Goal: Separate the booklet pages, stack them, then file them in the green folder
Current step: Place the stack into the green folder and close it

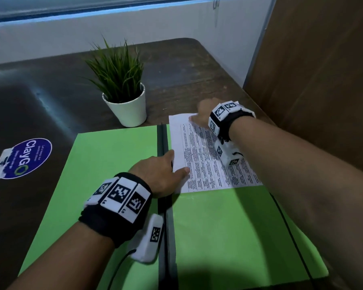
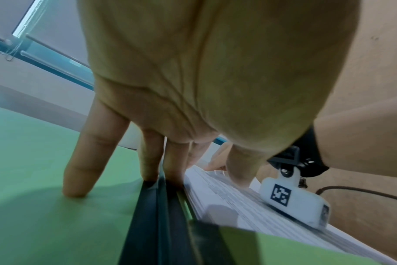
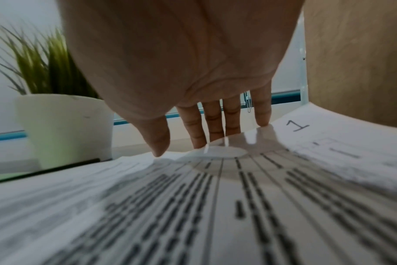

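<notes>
The green folder [image 1: 117, 164] lies spread open on the dark table [image 1: 176, 65], its dark spine [image 1: 160, 139] running straight up the middle; the printed pages [image 1: 210, 162] sit on the far part of its right-hand flap, their top edge reaching just past the folder toward the back of the table. Left hand [image 1: 159, 174] is down at the spine — fingers straight and spread, nothing gripped; in the left wrist view one finger [image 2: 84, 161] plants on the green left flap, others come down along the dark spine, and the thumb [image 2: 240, 166] presses onto the left margin of the pages. Right hand [image 1: 203, 114] is flat at the far end of the sheets; the right wrist view shows its fingers [image 3: 261, 111] extended, tips going down to the paper's top edge, the thumb touching down beside them — no curl, no pinch; the sheet bows up a little beneath the palm, and a handwritten "1" [image 3: 297, 125] sits at its corner. A potted plant [image 1: 124, 97] in a white pot stands just behind the folder, near the pages' far-left corner; a round blue sticker [image 1: 27, 158] lies on the table well to the left; a brown panel [image 1: 323, 80] closes off the right side.
</notes>
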### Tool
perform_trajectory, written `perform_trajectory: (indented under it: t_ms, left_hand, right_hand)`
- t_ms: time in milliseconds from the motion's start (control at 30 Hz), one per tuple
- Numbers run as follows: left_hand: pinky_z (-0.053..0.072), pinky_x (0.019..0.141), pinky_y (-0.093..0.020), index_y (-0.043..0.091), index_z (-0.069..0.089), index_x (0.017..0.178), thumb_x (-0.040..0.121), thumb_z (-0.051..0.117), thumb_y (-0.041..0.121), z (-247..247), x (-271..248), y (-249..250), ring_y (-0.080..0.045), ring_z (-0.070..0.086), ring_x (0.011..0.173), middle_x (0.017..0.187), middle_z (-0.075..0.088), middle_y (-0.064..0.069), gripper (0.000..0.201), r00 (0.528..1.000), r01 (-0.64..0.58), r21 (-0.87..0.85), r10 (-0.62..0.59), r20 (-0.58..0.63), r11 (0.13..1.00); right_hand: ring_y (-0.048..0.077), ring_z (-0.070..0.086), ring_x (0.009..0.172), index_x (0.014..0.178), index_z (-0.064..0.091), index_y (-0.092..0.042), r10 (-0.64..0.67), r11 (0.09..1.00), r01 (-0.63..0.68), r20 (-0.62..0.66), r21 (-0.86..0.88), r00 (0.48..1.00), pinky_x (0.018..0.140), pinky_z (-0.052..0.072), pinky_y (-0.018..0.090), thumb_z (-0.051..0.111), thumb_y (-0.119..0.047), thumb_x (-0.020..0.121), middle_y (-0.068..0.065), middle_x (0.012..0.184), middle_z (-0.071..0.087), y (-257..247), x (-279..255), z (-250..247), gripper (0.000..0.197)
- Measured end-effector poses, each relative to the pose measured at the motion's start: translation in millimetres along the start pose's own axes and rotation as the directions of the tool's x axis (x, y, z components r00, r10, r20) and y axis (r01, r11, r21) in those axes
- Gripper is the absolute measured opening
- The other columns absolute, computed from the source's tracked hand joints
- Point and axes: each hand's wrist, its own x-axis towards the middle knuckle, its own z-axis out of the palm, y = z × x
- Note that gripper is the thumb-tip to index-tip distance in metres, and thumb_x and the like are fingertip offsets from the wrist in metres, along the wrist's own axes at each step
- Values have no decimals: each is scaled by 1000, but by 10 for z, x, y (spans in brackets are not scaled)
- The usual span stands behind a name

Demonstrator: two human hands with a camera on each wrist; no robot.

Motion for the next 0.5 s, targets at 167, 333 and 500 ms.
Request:
perform_trajectory:
  t_ms: [167, 333, 500]
  left_hand:
    - [49, 96, -41, 19, 28, 150, 103, 33, 57, 30, -36, 50, -32, 60, 115, 133, 62, -11, 61, 999, 34, 30, -33, -24, 999]
    - [48, 99, -41, 15, 25, 152, 106, 32, 49, 31, -30, 54, -34, 59, 119, 139, 59, -14, 57, 999, 47, 15, -47, -14, 999]
    - [47, 94, -39, 17, 26, 152, 107, 33, 41, 78, -17, 46, -33, 59, 117, 137, 61, -14, 51, 998, 58, 21, -57, -28, 998]
  right_hand:
    - [26, 62, 72, 83, 65, -13, -30, 999, 30, -5, -28, 1000, 64, 45, 31, 56, -49, 89, 6, 83, 66, 31, -254, 30, 37]
    - [32, 64, 84, 88, 67, -15, 1, 1000, 0, 12, -28, 1000, 75, 51, 34, 51, -41, 86, 6, 91, 68, 48, -419, 85, 30]
    - [30, 66, 78, 87, 72, -14, 39, 998, -42, 58, 44, 998, 79, 59, 38, 53, -24, 80, 7, 88, 71, 105, -505, 112, 23]
